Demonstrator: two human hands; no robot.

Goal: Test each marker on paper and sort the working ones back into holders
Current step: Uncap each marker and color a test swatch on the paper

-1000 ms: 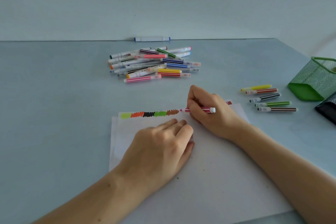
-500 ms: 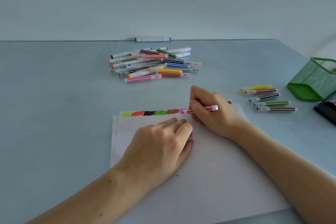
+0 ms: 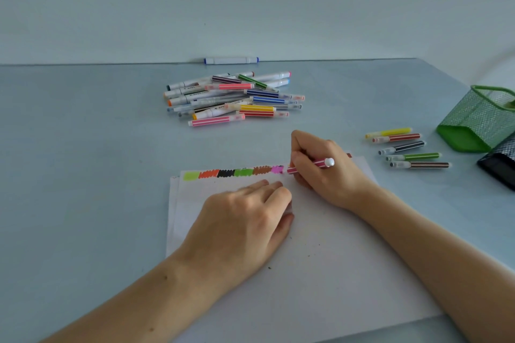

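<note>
The pink marker [image 3: 309,165] is pinched in the curled fingers of the right hand [image 3: 323,172], its tip down at the far edge of the paper [image 3: 334,259], adding a pink patch [image 3: 277,169] to the end of a row of colour patches [image 3: 234,172]. The left hand [image 3: 245,220] lies flat with relaxed fingers on the sheet just nearer the body, pressing it in place and gripping nothing.

Judging by six patches, the job is early. To the right of the right hand lie five markers [image 3: 407,147] in a neat line, which look tested but not yet put away. Beyond both hands sits a much larger pile of markers [image 3: 231,97], apparently untested, and one blue-capped marker [image 3: 231,60] lies apart at the table's far edge.

Further right of the right hand, a green mesh holder [image 3: 479,120] and a black holder [image 3: 498,161] are cut off by the picture's edge; whether they contain anything cannot be made out. Something reddish [image 3: 349,155] peeks out behind the right hand, possibly the pink marker's cap. The marker's tip is hard to make out where it meets the paper.
</note>
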